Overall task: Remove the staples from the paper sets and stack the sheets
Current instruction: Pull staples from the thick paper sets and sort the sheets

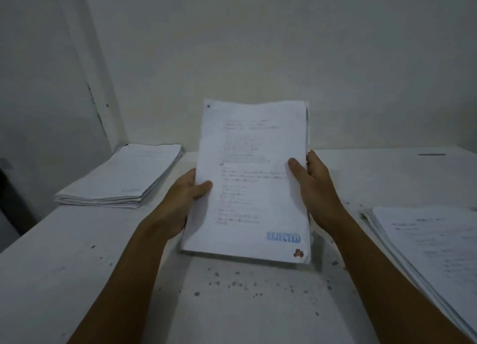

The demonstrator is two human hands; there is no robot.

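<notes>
Paper set [251, 181] between both hands

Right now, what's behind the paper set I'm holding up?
Behind the held paper set: the white table and wall. Your left hand and right hand grip its sides; fingers behind it are hidden.

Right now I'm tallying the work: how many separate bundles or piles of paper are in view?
3: held set between both hands, left pile far on the table, right pile at the edge, partly cut off.
</notes>
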